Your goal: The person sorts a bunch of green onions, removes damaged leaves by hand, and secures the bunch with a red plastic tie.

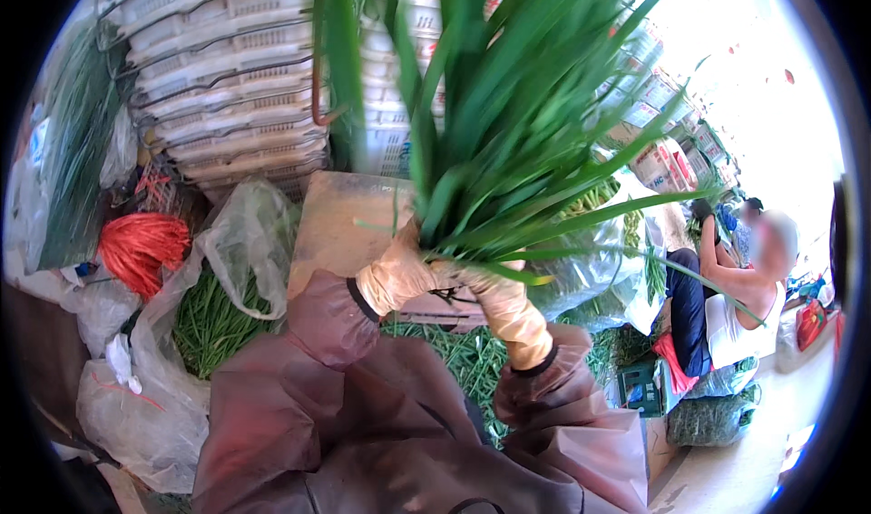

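Note:
Both my hands wear cream-yellow gloves and come together at the base of a big bunch of long, flat green leaves [508,124], like garlic greens. The leaves fan up and away to the right, blurred at the tips. My left hand [396,274] is closed around the lower left of the bunch. My right hand [499,301] grips its base from the right, with the fingers partly hidden under the leaves. Behind my hands is a brown board [340,224]. Cut green stalks [454,355] lie below my hands.
Stacked white crates [227,69] stand behind. At left are a clear bag of green stalks [213,323], red plastic strips [145,251] and wrapped long greens [77,142]. Plastic-bagged greens [581,269] sit at right. Farther right, a person [739,305] sits near a green crate [640,389].

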`<act>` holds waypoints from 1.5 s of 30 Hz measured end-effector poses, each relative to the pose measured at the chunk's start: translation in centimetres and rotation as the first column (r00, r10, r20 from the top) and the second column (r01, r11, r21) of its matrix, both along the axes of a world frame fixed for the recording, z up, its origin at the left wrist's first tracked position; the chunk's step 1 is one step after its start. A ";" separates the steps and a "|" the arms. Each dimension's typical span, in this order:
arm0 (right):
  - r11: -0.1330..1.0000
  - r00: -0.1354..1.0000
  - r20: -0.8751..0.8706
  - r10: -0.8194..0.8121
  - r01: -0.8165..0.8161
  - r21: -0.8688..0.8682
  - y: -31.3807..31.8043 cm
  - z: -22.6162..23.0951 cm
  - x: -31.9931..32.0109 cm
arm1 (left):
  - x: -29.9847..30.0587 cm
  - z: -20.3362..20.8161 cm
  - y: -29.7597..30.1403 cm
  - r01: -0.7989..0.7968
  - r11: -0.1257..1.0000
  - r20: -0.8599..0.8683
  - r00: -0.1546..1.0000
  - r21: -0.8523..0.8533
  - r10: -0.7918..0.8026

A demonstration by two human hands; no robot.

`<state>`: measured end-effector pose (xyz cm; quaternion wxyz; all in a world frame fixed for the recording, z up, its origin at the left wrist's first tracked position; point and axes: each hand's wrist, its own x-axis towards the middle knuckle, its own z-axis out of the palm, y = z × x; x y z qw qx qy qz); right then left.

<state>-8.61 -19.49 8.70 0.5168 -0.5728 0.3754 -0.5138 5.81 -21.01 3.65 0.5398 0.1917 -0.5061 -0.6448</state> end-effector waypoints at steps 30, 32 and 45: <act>0.964 0.885 0.385 0.263 -0.223 -0.146 9.1 3.6 -10.6 | -13.8 2.9 10.3 0.632 0.773 -0.748 0.536 0.048 -0.392; 0.798 0.828 -0.558 -0.050 -0.303 -0.521 11.9 1.3 -7.8 | -12.6 -0.5 10.9 0.597 0.801 -0.712 0.582 0.048 -0.391; 0.959 0.940 -0.217 -0.265 0.280 0.045 17.0 -1.0 -14.2 | 2.4 0.5 15.7 0.565 0.527 0.144 0.583 0.636 -0.799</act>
